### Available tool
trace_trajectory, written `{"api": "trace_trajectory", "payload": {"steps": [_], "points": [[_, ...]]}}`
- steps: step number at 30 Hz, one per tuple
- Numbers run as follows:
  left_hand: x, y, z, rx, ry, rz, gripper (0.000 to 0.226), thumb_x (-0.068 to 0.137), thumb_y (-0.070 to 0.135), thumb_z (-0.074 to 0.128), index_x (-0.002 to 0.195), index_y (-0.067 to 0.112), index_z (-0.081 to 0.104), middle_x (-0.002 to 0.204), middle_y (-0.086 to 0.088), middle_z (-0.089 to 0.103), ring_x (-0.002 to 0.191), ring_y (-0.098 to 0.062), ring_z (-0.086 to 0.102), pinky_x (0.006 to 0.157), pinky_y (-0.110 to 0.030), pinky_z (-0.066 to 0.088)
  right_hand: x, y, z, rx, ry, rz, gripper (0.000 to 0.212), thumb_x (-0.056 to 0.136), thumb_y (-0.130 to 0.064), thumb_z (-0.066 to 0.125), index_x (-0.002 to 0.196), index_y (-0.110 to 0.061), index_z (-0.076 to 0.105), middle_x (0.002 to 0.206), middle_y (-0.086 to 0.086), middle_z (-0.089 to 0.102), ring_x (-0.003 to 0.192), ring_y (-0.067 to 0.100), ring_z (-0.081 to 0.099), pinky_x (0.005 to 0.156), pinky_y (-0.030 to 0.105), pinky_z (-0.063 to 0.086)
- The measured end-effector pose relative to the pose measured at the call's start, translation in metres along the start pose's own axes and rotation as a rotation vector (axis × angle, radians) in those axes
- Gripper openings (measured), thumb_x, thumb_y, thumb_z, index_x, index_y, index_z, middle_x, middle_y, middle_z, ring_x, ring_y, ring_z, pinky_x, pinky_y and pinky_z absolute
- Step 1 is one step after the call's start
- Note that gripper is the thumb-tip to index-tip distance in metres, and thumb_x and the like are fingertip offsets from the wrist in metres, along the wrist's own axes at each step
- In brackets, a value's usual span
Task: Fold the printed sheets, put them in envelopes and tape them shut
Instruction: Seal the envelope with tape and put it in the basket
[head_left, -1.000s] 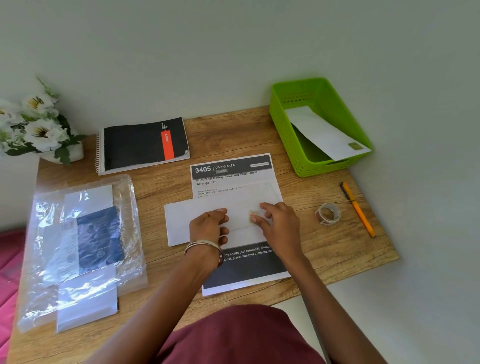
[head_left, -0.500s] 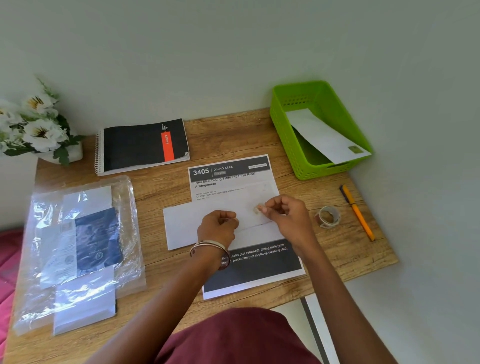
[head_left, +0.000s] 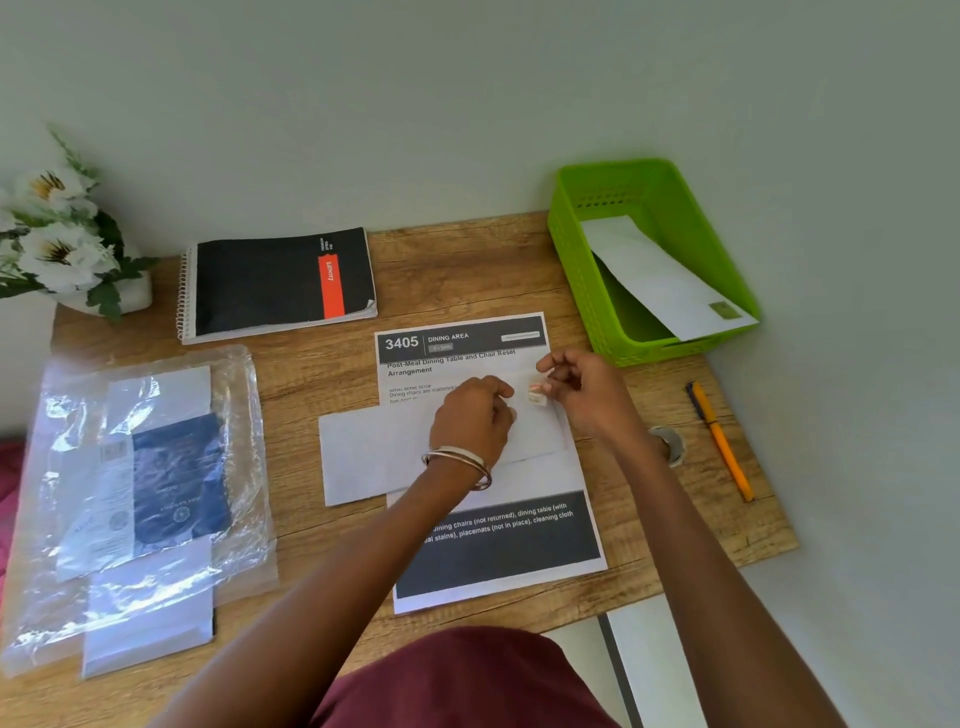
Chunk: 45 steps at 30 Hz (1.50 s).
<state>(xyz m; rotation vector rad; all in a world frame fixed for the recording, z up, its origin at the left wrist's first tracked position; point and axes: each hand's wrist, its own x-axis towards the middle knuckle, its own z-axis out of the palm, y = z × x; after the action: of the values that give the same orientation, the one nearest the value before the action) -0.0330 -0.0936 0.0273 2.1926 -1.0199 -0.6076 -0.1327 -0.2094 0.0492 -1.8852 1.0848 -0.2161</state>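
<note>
A white envelope (head_left: 363, 452) lies crosswise on a printed sheet (head_left: 498, 540) headed "3405 Dining Area" at the table's middle. My left hand (head_left: 472, 423), with bangles at the wrist, presses down on the envelope with curled fingers. My right hand (head_left: 587, 389) hovers just right of it and pinches a small piece of tape (head_left: 537, 393) above the envelope's right part. A tape roll (head_left: 672, 444) sits on the table, half hidden behind my right forearm.
A green basket (head_left: 576, 280) at the back right holds a taped envelope (head_left: 660, 280). An orange pen (head_left: 722, 441) lies at the right edge. A black notebook (head_left: 270, 280), flowers (head_left: 57, 239) and a plastic bag of envelopes (head_left: 140, 493) fill the left side.
My right hand has risen off the envelope and moved back and to the right with the tape piece in its fingers. My left hand has shifted slightly back along the envelope.
</note>
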Motion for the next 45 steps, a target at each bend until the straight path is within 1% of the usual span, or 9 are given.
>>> {"api": "trace_trajectory", "payload": {"steps": [3, 7, 11, 16, 26, 29, 33, 42, 45], "points": [[0.000, -0.005, 0.007, -0.033, 0.065, -0.034, 0.018, 0.085, 0.018, 0.059, 0.103, 0.018, 0.063, 0.093, -0.002, 0.066, 0.082, -0.020, 0.059, 0.064, -0.025, 0.039, 0.008, -0.002, 0.002, -0.173, -0.020, -0.060, 0.029, 0.079, -0.002, 0.071, 0.101, -0.016, 0.057, 0.073, -0.002, 0.057, 0.079, 0.020, 0.062, 0.077, 0.032, 0.050], [-0.001, -0.006, 0.013, -0.008, 0.115, -0.021, 0.020, 0.088, 0.028, 0.057, 0.107, 0.021, 0.059, 0.090, 0.001, 0.063, 0.079, -0.018, 0.057, 0.059, -0.024, 0.035, 0.014, -0.003, 0.006, -0.324, -0.030, -0.066, 0.038, 0.079, -0.008, 0.072, 0.107, -0.020, 0.049, 0.070, -0.012, 0.058, 0.084, 0.021, 0.064, 0.090, 0.050, 0.045], [0.000, -0.004, 0.019, 0.009, 0.179, -0.058, 0.019, 0.088, 0.034, 0.055, 0.104, 0.024, 0.056, 0.087, 0.003, 0.063, 0.075, -0.018, 0.057, 0.055, -0.025, 0.035, 0.017, -0.008, 0.009, -0.408, -0.010, -0.043, 0.043, 0.081, -0.010, 0.070, 0.113, -0.021, 0.044, 0.079, -0.005, 0.064, 0.088, 0.021, 0.063, 0.094, 0.040, 0.036], [0.001, -0.001, 0.022, 0.031, 0.210, -0.107, 0.018, 0.082, 0.038, 0.060, 0.096, 0.030, 0.053, 0.077, 0.007, 0.061, 0.067, -0.016, 0.056, 0.050, -0.025, 0.038, 0.020, -0.017, 0.011, -0.526, 0.036, 0.012, 0.050, 0.080, -0.006, 0.069, 0.116, -0.021, 0.038, 0.086, -0.002, 0.062, 0.094, 0.025, 0.060, 0.079, 0.034, 0.020], [0.006, 0.000, 0.026, 0.089, 0.211, -0.119, 0.015, 0.081, 0.042, 0.059, 0.094, 0.040, 0.066, 0.075, 0.005, 0.056, 0.070, -0.018, 0.058, 0.050, -0.024, 0.036, 0.030, -0.030, 0.020, -0.713, 0.047, 0.042, 0.066, 0.075, -0.009, 0.075, 0.127, -0.011, 0.036, 0.106, 0.007, 0.063, 0.098, 0.028, 0.059, 0.084, 0.042, 0.027], [0.007, 0.002, 0.026, 0.102, 0.215, -0.122, 0.017, 0.081, 0.041, 0.060, 0.096, 0.038, 0.067, 0.080, 0.005, 0.060, 0.072, -0.019, 0.059, 0.051, -0.023, 0.034, 0.035, -0.023, 0.015, -0.659, 0.012, 0.068, 0.073, 0.070, -0.020, 0.082, 0.129, -0.013, 0.040, 0.114, 0.007, 0.062, 0.107, 0.030, 0.058, 0.092, 0.046, 0.033], [0.007, 0.002, 0.028, 0.109, 0.216, -0.119, 0.019, 0.082, 0.042, 0.060, 0.099, 0.036, 0.067, 0.084, 0.006, 0.062, 0.074, -0.019, 0.060, 0.052, -0.023, 0.034, 0.034, -0.010, 0.016, -0.502, 0.036, 0.085, 0.070, 0.069, -0.028, 0.083, 0.123, -0.006, 0.044, 0.116, 0.014, 0.062, 0.108, 0.033, 0.059, 0.088, 0.045, 0.049], [0.008, 0.001, 0.027, 0.059, 0.196, -0.140, 0.021, 0.083, 0.044, 0.061, 0.101, 0.036, 0.068, 0.086, 0.006, 0.062, 0.077, -0.018, 0.060, 0.056, -0.024, 0.041, 0.024, -0.005, 0.019, -0.357, 0.150, 0.079, 0.057, 0.077, -0.026, 0.077, 0.117, -0.003, 0.045, 0.110, 0.018, 0.064, 0.102, 0.036, 0.060, 0.086, 0.049, 0.049], [0.008, 0.001, 0.027, 0.063, 0.202, -0.134, 0.022, 0.083, 0.044, 0.060, 0.102, 0.035, 0.068, 0.088, 0.005, 0.063, 0.078, -0.018, 0.060, 0.057, -0.025, 0.043, 0.020, 0.003, 0.016, -0.301, 0.132, 0.069, 0.056, 0.075, -0.021, 0.079, 0.115, -0.004, 0.044, 0.099, 0.012, 0.064, 0.091, 0.028, 0.061, 0.081, 0.044, 0.051]]}}
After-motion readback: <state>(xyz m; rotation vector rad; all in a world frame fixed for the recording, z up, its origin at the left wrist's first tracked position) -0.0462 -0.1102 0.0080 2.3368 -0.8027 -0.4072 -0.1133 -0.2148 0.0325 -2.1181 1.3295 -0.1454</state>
